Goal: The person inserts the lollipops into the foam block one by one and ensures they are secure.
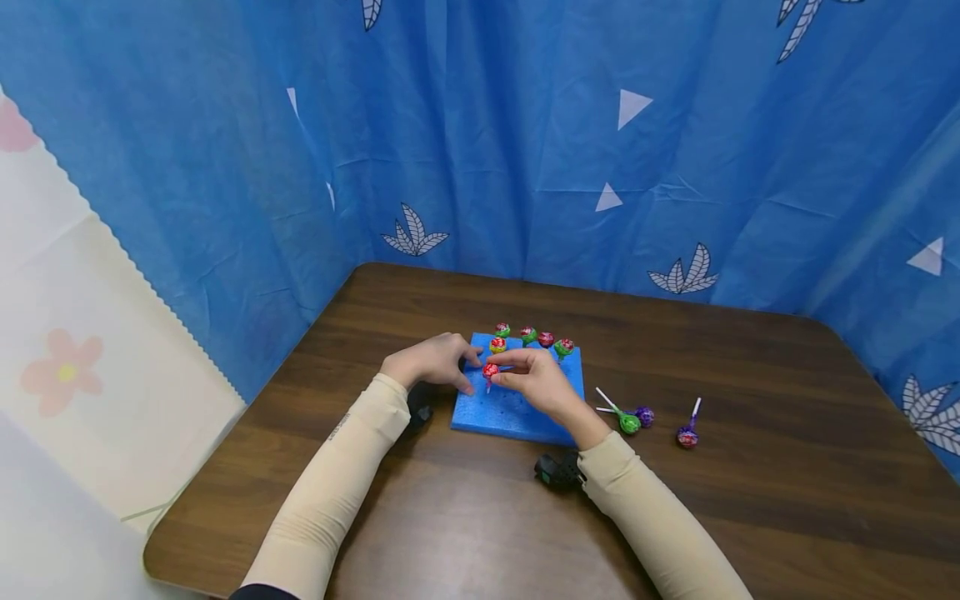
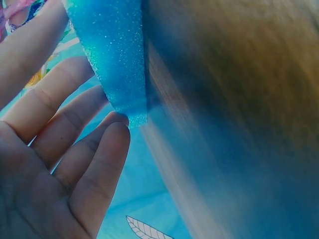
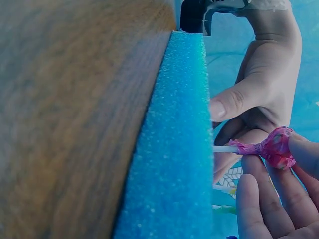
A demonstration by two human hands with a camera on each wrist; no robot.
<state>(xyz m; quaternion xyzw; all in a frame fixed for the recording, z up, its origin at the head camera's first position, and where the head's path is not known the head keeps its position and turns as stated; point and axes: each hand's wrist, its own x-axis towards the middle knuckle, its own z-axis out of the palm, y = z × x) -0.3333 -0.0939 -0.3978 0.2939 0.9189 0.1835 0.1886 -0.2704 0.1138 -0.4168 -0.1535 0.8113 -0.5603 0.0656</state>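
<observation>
My right hand pinches a red-wrapped lollipop by its head above the blue foam board. In the right wrist view the lollipop looks pink, and its white stick meets the board's face; whether it has gone in I cannot tell. My left hand is at the board's left side with fingers spread, its fingertips at the foam edge in the left wrist view. Behind the held lollipop, a yellow-and-red lollipop, a green-and-red lollipop and several others stand upright in the board.
Right of the board, a green lollipop and a purple lollipop lie close together on the wooden table. Another purple lollipop lies farther right. A blue curtain hangs behind the table.
</observation>
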